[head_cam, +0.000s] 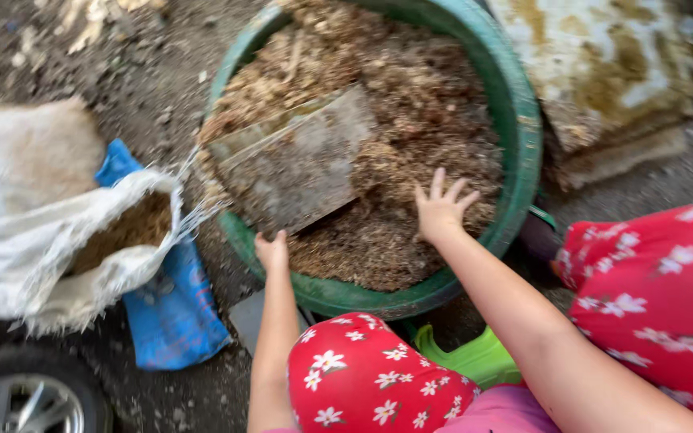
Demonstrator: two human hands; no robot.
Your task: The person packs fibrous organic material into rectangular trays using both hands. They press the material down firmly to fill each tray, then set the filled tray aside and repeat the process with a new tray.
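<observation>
A wide, round green plastic basin (523, 120) stands on the dark, gritty ground (138, 88), filled nearly to its rim with a coarse brown, chaff-like mix (435, 104). A flat, grey, roughly rectangular board (298, 164) lies tilted on the mix in the left half of the basin, its lower end toward the near rim.

The person's right hand (440, 210) is open, fingers spread, palm down on the mix close to the near right rim of the basin. The left hand (272, 250) is at the near left rim, just below the lower corner of the board; its fingers seem curled, but whether it grips the rim or the board cannot be told. Both forearms are bare, and red cloth with white flowers (362, 377) covers the knees below them.

To the left of the basin a white woven sack (34, 256) lies open-mouthed with brown material inside, resting on a blue woven bag (174, 313). A green plastic piece (483, 357) shows under the near rim, and part of a wheel (26, 397) sits at the lower left corner.
</observation>
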